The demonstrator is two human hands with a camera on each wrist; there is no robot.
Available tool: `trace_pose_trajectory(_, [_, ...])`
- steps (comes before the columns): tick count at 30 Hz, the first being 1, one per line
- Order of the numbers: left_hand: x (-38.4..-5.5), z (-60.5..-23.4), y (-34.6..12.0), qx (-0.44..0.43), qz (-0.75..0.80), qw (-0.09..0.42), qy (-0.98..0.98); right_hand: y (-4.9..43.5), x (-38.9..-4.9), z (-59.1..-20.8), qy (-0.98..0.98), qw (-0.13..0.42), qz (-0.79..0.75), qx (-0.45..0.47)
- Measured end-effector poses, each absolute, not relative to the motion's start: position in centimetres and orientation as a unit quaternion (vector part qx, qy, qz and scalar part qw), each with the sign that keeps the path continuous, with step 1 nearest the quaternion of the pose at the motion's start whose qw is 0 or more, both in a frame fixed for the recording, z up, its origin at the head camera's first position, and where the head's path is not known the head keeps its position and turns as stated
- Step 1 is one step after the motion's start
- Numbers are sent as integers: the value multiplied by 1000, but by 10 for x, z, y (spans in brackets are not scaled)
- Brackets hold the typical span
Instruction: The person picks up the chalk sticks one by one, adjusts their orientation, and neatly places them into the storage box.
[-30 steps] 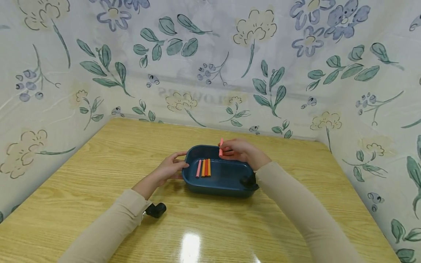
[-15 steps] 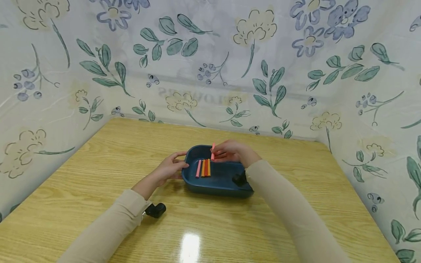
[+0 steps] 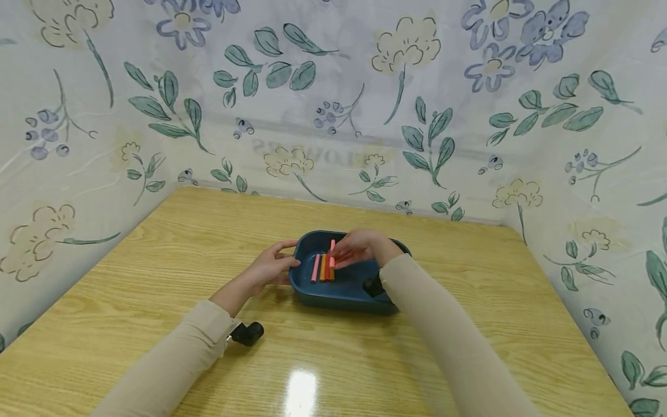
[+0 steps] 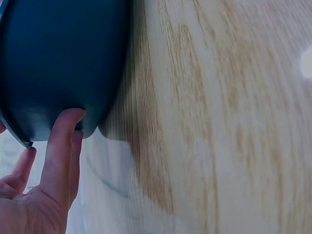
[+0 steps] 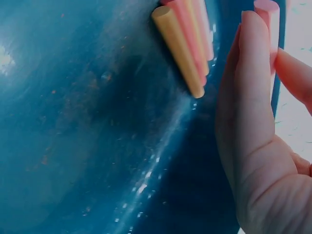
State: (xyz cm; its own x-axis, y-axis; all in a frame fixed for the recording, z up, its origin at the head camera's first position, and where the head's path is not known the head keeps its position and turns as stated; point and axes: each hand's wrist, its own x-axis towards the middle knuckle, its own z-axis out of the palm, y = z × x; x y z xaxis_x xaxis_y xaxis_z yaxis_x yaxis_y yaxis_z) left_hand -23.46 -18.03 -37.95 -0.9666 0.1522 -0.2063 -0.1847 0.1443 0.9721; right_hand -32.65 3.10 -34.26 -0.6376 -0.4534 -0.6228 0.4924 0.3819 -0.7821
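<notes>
A dark blue tray [image 3: 344,301] stands on the table with a short row of chalk sticks lying in its left part. The row has a pink chalk stick [image 3: 315,269] at its left, then orange and red chalk sticks [image 3: 327,269] side by side. My left hand [image 3: 267,265] grips the tray's left end; in the left wrist view its fingers [image 4: 58,156] press on the outer wall. Over the row's right side, my right hand [image 3: 359,246] pinches another pink chalk stick [image 5: 267,7] between thumb and fingers. Part of that stick is hidden by the fingers.
The wooden table [image 3: 250,376] runs back to a flower-patterned cloth [image 3: 333,116], which also rises at both sides. A black wrist device [image 3: 247,333] sits at the left cuff, another black device [image 3: 373,286] at the right cuff above the tray.
My right hand has moved left and down into the tray with the pink chalk stick, from the far rim to the row's right side. My left hand has stayed at the tray's end.
</notes>
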Motion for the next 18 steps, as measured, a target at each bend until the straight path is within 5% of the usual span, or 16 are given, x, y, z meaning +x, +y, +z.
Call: trace_pose_trajectory(18, [-234, -379, -180, -18, 654, 128, 745, 28, -331, -362, 740, 413, -526, 74])
